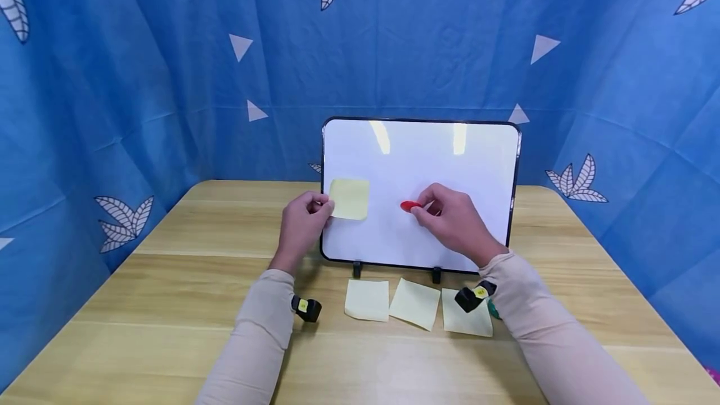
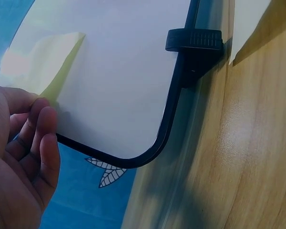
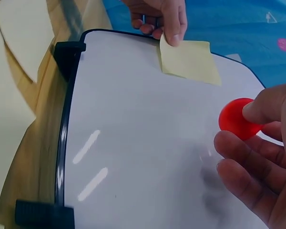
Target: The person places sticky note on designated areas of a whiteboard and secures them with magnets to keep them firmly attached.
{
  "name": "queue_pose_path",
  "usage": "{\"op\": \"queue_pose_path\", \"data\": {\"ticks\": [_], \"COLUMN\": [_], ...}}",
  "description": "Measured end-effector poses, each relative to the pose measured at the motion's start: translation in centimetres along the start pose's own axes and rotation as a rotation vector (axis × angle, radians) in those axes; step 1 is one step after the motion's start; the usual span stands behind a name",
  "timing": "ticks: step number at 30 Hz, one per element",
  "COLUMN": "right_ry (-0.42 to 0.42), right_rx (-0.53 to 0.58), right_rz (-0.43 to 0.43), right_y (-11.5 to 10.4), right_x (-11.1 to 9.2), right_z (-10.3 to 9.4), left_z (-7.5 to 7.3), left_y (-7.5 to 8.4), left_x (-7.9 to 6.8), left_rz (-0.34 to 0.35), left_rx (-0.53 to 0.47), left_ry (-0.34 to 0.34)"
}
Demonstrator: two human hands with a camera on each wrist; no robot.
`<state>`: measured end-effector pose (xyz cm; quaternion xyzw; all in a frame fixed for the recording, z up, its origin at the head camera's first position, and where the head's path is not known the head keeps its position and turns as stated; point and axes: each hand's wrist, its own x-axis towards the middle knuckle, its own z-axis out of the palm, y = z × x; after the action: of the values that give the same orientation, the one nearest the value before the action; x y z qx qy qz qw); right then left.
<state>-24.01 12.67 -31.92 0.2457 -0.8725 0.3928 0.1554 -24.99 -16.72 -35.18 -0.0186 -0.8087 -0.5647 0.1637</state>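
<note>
A pale yellow sticky note lies over the left part of a small whiteboard. My left hand pinches the note by its left edge, at the board's left side. In the left wrist view the note's free edge stands a little off the white surface. My right hand pinches a round red magnet between thumb and fingers, in front of the middle of the board. The magnet is to the right of the note.
The whiteboard stands upright on two black feet on a wooden table. Before it lie three more sticky notes, the right one partly behind my right wrist camera. A green object shows beside that wrist. Blue curtain hangs behind.
</note>
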Motion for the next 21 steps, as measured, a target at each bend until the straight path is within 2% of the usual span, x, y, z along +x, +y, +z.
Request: {"op": "queue_pose_path", "data": {"ticks": [10, 16, 21], "right_ry": [-0.028, -0.020, -0.022], "right_rx": [0.013, -0.016, 0.003], "right_rz": [0.009, 0.011, 0.003], "right_y": [-1.2, -2.0, -2.7], "right_x": [2.0, 2.8, 3.7], "right_z": [1.5, 1.9, 2.5], "left_z": [0.1, 0.0, -0.1], "left_y": [-0.2, 0.0, -0.1], "left_x": [0.0, 0.0, 0.1], "left_rz": [-0.010, 0.002, 0.017], "left_rx": [0.015, 0.007, 0.016], "left_ry": [0.010, 0.018, 0.034]}}
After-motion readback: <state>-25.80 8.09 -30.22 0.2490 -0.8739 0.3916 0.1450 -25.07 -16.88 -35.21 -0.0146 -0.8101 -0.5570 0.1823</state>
